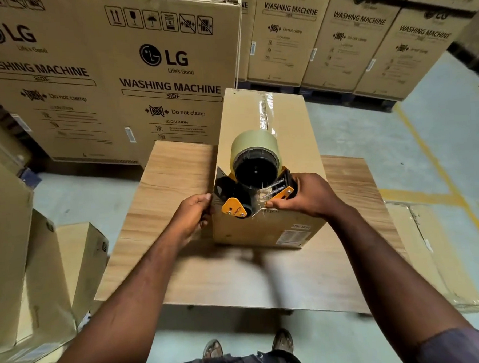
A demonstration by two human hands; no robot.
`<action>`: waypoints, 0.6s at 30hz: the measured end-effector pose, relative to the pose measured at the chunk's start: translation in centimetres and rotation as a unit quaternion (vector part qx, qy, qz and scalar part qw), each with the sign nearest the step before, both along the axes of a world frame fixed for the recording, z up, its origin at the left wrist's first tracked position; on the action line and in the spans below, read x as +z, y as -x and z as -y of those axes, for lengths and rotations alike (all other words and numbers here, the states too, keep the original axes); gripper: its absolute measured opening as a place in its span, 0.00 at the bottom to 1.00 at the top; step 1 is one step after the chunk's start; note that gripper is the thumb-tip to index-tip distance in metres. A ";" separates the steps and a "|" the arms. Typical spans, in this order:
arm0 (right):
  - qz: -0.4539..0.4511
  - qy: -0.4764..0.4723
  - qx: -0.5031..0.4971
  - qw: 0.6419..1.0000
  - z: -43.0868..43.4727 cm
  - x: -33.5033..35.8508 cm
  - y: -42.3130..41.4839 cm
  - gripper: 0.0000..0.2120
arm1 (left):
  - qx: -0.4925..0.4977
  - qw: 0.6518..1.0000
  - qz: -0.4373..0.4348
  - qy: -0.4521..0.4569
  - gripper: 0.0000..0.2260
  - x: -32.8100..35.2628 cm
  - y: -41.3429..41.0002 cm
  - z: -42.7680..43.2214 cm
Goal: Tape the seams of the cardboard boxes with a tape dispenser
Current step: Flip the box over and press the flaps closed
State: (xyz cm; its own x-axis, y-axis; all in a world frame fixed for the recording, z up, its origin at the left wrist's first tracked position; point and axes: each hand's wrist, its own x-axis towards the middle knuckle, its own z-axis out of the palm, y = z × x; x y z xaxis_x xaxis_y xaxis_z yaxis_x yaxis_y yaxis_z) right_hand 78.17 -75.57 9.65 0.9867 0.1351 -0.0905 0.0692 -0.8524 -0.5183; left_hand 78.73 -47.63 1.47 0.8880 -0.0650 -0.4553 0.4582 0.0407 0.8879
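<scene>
The dispenser's [234, 208] handle is buried in the right hand [308, 195], whose fingers [278, 204] are clenched round it. The left hand [191, 214] sits at the near left corner of the box [286, 145], with its fingers curled over the edge there. Its thumb is hidden, and I cannot tell whether the fingertips also touch the dispenser's metal plate. The seam beneath the dispenser is covered. A label [296, 234] on the box's near face is too small to read, and a blurred smear lies on the surface [176, 168] just in front of the box.

The surface is a wood-grained board over a pale concrete floor [369, 135] marked with a yellow line [431, 160]. Tall cartons [116, 76] printed "LG Washing Machine" stand behind and along the right. Small boxes [81, 259] crowd the left, partly cut off.

The box lies on the surface with its long axis running straight away from the person. A strip [266, 110] of clear tape follows the top seam at the far end. The dispenser sits on the near end of the top, its roll [254, 147] uppermost with the hub facing the person and the handle to the right.
</scene>
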 end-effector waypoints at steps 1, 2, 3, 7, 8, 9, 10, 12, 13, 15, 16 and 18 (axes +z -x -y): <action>-0.001 -0.002 0.000 1.000 0.0 0.1 0.0 0.16 | 0.004 1.000 -0.021 0.013 0.10 0.0 0.1 0.2; -0.001 -0.003 -0.001 1.000 0.0 0.1 0.0 0.16 | 0.002 0.999 -0.045 0.006 0.11 -0.2 0.2 0.4; 0.000 -0.005 -0.002 1.000 0.0 0.1 0.0 0.16 | -0.003 0.998 -0.068 -0.002 0.12 -0.5 0.4 0.7; 0.002 -0.013 -0.004 1.000 0.1 0.0 0.0 0.17 | 0.023 0.991 -0.126 0.027 0.09 -2.7 1.4 1.1; 0.002 -0.014 -0.003 1.000 0.1 0.0 0.0 0.16 | 0.038 0.990 -0.133 0.038 0.09 -3.2 1.6 0.9; 0.003 -0.014 -0.002 1.000 0.1 -0.1 0.0 0.16 | 0.052 0.988 -0.134 0.054 0.09 -3.3 1.8 0.7; 0.004 -0.013 -0.002 1.000 0.1 -0.1 0.1 0.17 | 0.063 0.987 -0.131 0.068 0.08 -3.4 1.7 0.4; 0.010 -0.009 -0.003 1.000 0.1 -0.1 0.1 0.17 | 0.059 0.986 -0.118 0.102 0.11 -3.1 1.4 0.0; 0.012 -0.008 -0.003 1.000 0.1 -0.2 0.2 0.18 | 0.048 0.986 -0.111 0.115 0.13 -2.8 1.3 -0.2; 0.013 -0.006 -0.002 1.000 0.1 -0.2 0.2 0.18 | 0.029 0.986 -0.100 0.131 0.12 -2.6 1.0 -0.4; 0.015 -0.006 -0.001 1.000 0.2 -0.2 0.2 0.19 | 0.023 0.988 -0.095 0.123 0.08 -2.7 1.0 -0.5; 0.017 -0.007 -0.002 1.000 0.3 -0.3 0.2 0.20 | -0.012 0.995 -0.095 0.042 0.05 -3.1 1.3 -0.7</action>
